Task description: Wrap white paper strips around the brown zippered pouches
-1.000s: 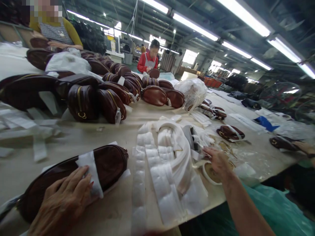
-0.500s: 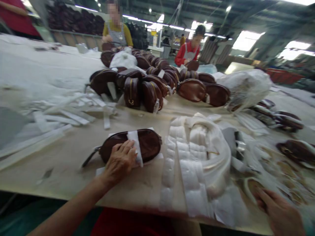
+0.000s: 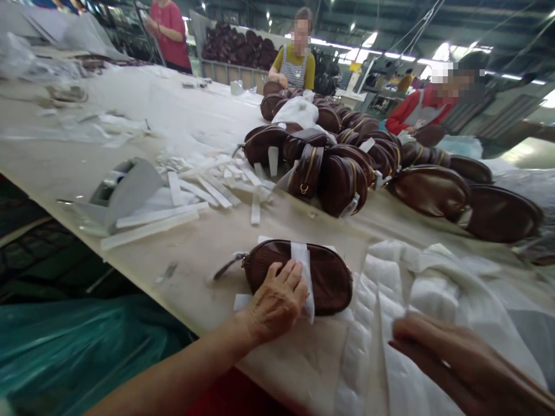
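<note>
One palm down: left hand [image 3: 277, 300] lies flat on bag [image 3: 332, 280], fingertips on white band [image 3: 300, 252] across middle, not gripping. Right hand [image 3: 451, 349] blurred above white padding [image 3: 396, 358]; cannot tell if holding anything. Bag on table [image 3: 203, 242] before me, strap [image 3: 228, 266] to left. Looks light, soft-sided, smooth, maybe slippery, easily scuffed; best held by rounded ends. Farther out: loose strips [image 3: 214, 190], bag heap [image 3: 340, 182].

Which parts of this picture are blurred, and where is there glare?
Head view: the right hand is smeared, the left hand fairly sharp; head view: shiny highlights on the brown pouch beyond the right hand, and a background window washed out.
</note>
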`<state>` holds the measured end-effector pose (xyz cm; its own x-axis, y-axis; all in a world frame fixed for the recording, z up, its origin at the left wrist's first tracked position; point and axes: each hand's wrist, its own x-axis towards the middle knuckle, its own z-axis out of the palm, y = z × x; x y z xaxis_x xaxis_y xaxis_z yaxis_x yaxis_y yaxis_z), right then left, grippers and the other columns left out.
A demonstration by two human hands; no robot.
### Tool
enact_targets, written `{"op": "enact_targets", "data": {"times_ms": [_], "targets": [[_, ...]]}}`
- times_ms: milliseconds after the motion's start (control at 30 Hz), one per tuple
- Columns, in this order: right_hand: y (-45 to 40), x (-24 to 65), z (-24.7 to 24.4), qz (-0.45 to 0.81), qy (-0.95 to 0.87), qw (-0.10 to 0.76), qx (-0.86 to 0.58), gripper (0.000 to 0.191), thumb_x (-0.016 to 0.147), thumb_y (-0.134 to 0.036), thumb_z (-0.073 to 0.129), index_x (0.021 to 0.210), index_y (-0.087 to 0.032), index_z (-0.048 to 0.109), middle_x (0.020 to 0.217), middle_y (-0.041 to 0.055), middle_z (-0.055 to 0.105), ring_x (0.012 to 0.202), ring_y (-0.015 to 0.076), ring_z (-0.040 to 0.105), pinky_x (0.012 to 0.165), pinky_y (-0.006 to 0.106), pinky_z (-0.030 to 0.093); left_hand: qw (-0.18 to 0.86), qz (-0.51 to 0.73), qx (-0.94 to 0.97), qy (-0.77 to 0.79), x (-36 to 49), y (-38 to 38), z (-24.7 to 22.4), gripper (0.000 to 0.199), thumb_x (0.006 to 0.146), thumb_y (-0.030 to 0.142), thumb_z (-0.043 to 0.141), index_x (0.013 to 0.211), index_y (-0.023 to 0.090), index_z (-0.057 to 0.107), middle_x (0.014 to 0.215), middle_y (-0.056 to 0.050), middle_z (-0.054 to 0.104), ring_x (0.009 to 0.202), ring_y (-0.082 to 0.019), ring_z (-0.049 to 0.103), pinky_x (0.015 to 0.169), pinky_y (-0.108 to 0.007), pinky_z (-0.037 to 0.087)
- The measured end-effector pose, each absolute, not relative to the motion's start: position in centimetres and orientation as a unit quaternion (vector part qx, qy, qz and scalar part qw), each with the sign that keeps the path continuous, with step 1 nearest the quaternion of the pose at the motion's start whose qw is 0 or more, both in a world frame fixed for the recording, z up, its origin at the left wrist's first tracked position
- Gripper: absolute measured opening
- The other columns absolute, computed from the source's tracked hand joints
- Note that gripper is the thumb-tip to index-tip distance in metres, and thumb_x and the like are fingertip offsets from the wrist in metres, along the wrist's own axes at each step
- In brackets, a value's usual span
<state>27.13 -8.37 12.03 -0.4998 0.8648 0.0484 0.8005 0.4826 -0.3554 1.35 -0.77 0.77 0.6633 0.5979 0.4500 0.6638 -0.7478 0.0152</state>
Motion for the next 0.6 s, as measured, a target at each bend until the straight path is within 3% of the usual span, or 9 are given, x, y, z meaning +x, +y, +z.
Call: {"op": "enact_targets", "data": {"times_ms": [100, 333, 500, 600], "targets": [[-0.4, 22.3, 12.8, 0.149, -0.916, 0.008, -0.373, 0.028, 0.094, -0.02, 0.037, 0.071, -0.019, 0.052, 0.063, -0.0003, 0.053, 0.053, 0.0098, 0.045, 0.05, 0.023, 0.031, 0.068, -0.212, -0.911, -0.348, 1.3, -0.8, 0.8, 0.023, 0.091, 0.023, 0.044, 0.108, 0.01, 0.054, 0.127, -0.016, 0.054, 0.12, -0.03, 0.048, 0.096, -0.046, 0.035], [9.9, 16.7, 10.4, 0.11, -0.931, -0.17, -0.304, 0.017, 0.086, -0.011, 0.048, 0.077, -0.018, 0.061, 0.069, 0.0017, 0.058, 0.059, 0.0108, 0.05, 0.055, 0.025, 0.025, 0.04, -0.212, -0.917, -0.337, 0.9, -0.8, 1.7, 0.024, 0.086, 0.021, 0.045, 0.104, 0.009, 0.056, 0.124, -0.021, 0.054, 0.119, -0.034, 0.049, 0.096, -0.048, 0.036], [12.5, 16.0, 9.4, 0.191, -0.911, -0.205, -0.302, 0.018, 0.084, -0.015, 0.051, 0.075, -0.021, 0.066, 0.071, 0.0002, 0.063, 0.064, 0.0108, 0.055, 0.057, 0.023, 0.029, 0.016, -0.228, -0.913, -0.339, 0.9, -0.6, 1.5, 0.024, 0.087, 0.023, 0.041, 0.099, 0.011, 0.057, 0.125, -0.021, 0.054, 0.119, -0.035, 0.049, 0.096, -0.048, 0.035], [14.0, 16.2, 8.4, 0.282, -0.873, -0.195, -0.347, 0.004, 0.077, -0.023, 0.062, 0.077, -0.021, 0.066, 0.065, -0.0036, 0.061, 0.063, 0.0102, 0.055, 0.056, 0.02, 0.031, 0.009, -0.229, -0.912, -0.339, 0.9, -0.6, 1.3, 0.025, 0.088, 0.023, 0.04, 0.101, 0.01, 0.057, 0.125, -0.021, 0.054, 0.12, -0.035, 0.049, 0.097, -0.048, 0.034]]}}
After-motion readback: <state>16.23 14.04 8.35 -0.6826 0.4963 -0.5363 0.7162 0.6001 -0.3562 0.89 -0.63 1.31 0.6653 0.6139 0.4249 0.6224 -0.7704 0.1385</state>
